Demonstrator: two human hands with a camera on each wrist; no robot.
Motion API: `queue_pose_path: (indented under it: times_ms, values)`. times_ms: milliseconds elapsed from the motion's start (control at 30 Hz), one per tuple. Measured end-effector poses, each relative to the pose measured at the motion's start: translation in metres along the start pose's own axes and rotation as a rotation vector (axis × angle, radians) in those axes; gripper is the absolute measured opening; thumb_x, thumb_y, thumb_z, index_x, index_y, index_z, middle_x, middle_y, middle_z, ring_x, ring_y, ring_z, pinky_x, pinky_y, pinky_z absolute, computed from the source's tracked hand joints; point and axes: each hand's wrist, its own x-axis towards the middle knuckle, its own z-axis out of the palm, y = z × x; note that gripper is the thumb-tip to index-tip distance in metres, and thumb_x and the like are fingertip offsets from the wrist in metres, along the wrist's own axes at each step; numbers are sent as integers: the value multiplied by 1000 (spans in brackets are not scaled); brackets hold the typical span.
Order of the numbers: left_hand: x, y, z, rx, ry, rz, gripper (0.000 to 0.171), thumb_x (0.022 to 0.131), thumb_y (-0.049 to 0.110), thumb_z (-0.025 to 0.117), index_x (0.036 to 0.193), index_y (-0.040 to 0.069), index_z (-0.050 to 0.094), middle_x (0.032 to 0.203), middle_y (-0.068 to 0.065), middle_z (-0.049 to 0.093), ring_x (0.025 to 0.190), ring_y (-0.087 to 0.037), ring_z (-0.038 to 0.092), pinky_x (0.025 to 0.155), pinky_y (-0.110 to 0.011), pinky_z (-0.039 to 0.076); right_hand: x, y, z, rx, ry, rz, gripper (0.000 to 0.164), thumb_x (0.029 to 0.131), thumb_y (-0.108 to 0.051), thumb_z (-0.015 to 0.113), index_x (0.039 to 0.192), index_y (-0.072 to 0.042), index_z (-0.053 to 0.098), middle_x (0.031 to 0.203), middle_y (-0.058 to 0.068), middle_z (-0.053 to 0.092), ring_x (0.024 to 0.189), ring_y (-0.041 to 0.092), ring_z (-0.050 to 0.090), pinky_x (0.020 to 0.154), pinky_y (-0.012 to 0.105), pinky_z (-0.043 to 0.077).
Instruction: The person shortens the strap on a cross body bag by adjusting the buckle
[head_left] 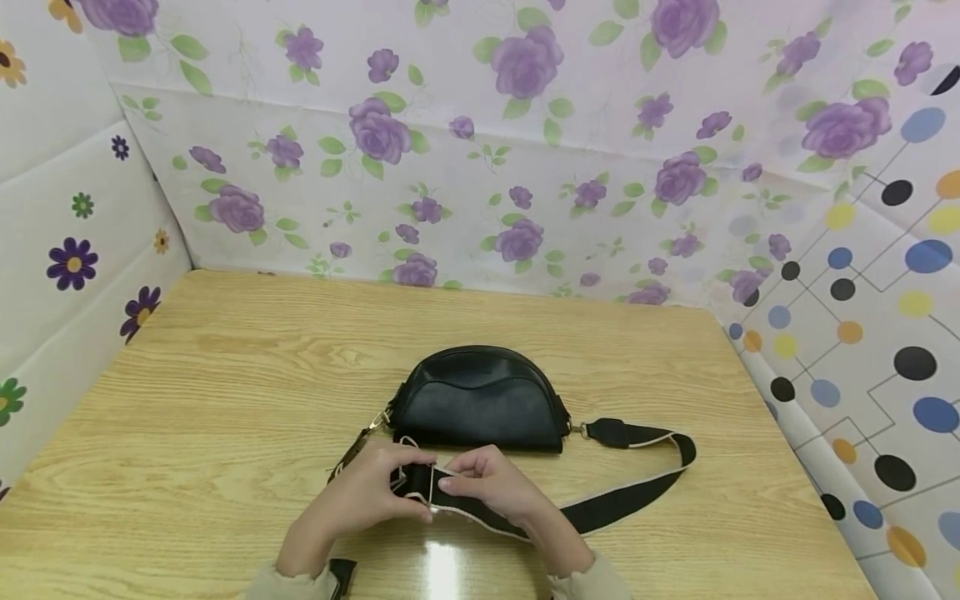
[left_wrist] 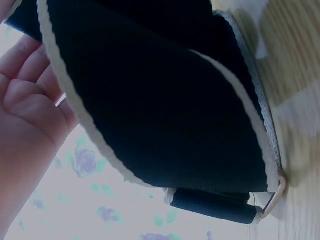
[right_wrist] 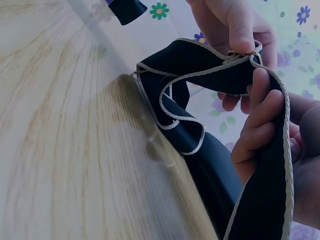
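A black half-moon handbag lies on the table, its wide black strap edged in pale braid and looping round to the right. My left hand holds the strap at a metal slider buckle, thumb at the lower edge and fingers at the upper. Just right of the buckle, my right hand pinches the strap between thumb and fingers. In the right wrist view the strap runs past my right hand, and the left hand grips at the buckle. Close up, the strap fills most of the left wrist view.
The wooden table reaches back to a wall of floral cloth. Dotted cloth hangs along the right side. A gold clasp joins the strap to the bag's left end, another clasp to its right.
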Motion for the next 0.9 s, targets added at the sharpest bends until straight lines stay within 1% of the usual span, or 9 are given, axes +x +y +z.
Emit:
queue_pose_path:
  times_ms: [233,333,367,467,533,600,667,767,900]
  values:
    - [0,2,3,-33,-35,-42,53,62,23,80,104,-4,62,99,-12,63,90,-18,58,78,-31,46,1,-3,2,17,-36,-48,29,85,0,56,86,28,51,70,1,61,66,7,54,63,20,44]
    - [0,2,3,-32,-32,-39,53,61,22,80,103,-4,62,97,-11,64,87,-17,58,76,-30,47,2,-4,3,18,-28,-34,29,85,0,56,86,28,50,69,0,60,65,6,53,63,20,44]
    - [0,1,2,-31,-27,-29,52,61,22,80,103,-4,63,96,-10,64,86,-15,58,75,-30,47,2,-4,3,13,-23,-25,29,85,0,56,86,28,50,68,0,59,64,5,51,62,20,43]
    - [0,-1,2,-25,-7,6,51,59,22,81,101,-2,64,92,-5,64,80,-10,57,71,-27,47,2,-4,4,1,2,14,28,85,0,57,88,27,52,71,1,61,65,6,53,62,20,44]
    - [0,-3,1,-10,9,20,51,58,23,81,100,-1,65,90,-4,65,79,-9,56,71,-28,47,1,-5,3,-9,23,43,27,84,0,58,91,25,54,74,2,62,67,6,56,62,20,45]
    - [-1,-4,0,9,20,16,51,58,25,81,100,0,65,90,-3,65,80,-10,56,72,-29,46,-1,-6,1,-20,38,61,26,83,-1,59,93,24,56,78,4,64,69,7,58,61,20,46]
    - [-2,-5,-1,16,27,7,52,57,27,81,100,1,66,91,-2,65,81,-11,57,73,-30,45,-2,-6,-1,-34,44,71,26,82,-1,60,94,22,57,78,4,65,69,7,58,61,20,46]
    - [-3,-5,-2,16,26,-13,53,58,28,81,101,1,66,92,-2,66,82,-12,57,74,-30,45,-5,-7,-5,-44,36,65,26,82,-2,60,94,21,57,77,2,64,69,7,58,62,20,46]
    - [-4,-4,-3,20,29,-21,53,57,28,81,101,2,66,92,-2,66,83,-14,58,73,-30,46,-8,-6,-8,-39,29,45,27,82,-1,60,94,22,56,75,-2,64,68,5,57,62,20,46]
